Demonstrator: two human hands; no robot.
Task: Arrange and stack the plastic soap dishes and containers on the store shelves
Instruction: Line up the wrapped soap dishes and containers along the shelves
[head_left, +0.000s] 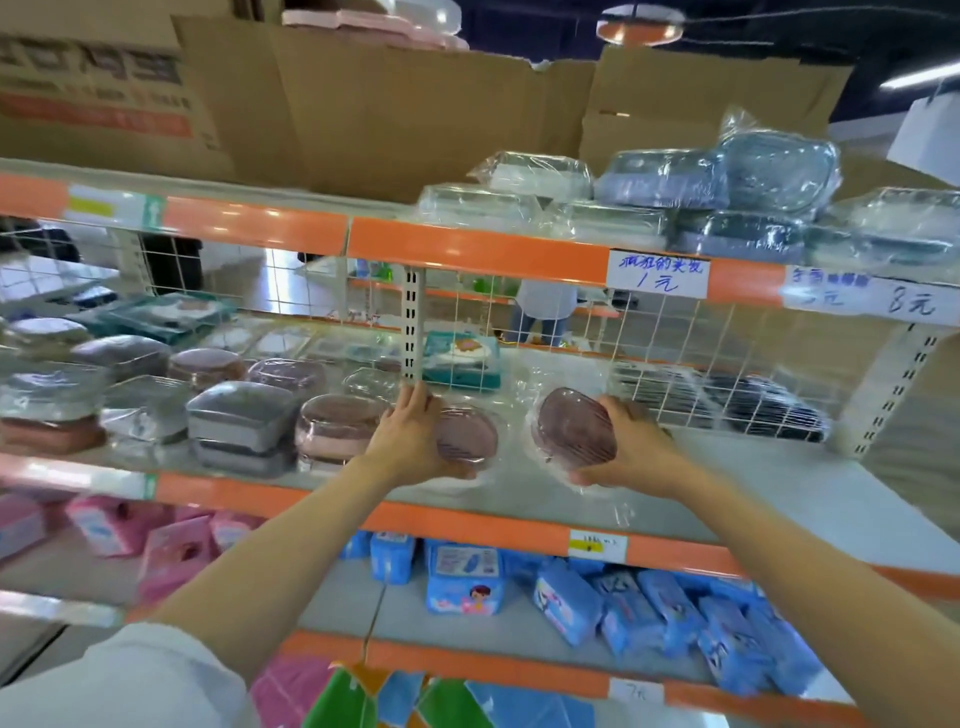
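On the middle shelf (779, 499), my left hand (410, 441) grips a pink oval soap dish in clear wrap (467, 439), which lies close to the shelf surface. My right hand (628, 447) holds a second wrapped pink oval soap dish (574, 426), tilted up on its edge with its ribbed face toward me. To the left stand stacks of wrapped dishes: a pink stack (337, 426), a grey stack (241, 426) and several more behind them.
A white wire grid (649, 338) backs the middle shelf, with a slotted upright post (413, 322). The top shelf holds wrapped blue and clear containers (717, 208) and cardboard boxes (363, 104). Blue packs (649, 608) and pink packs (156, 540) fill the lower shelf. A person (545, 312) stands beyond the grid.
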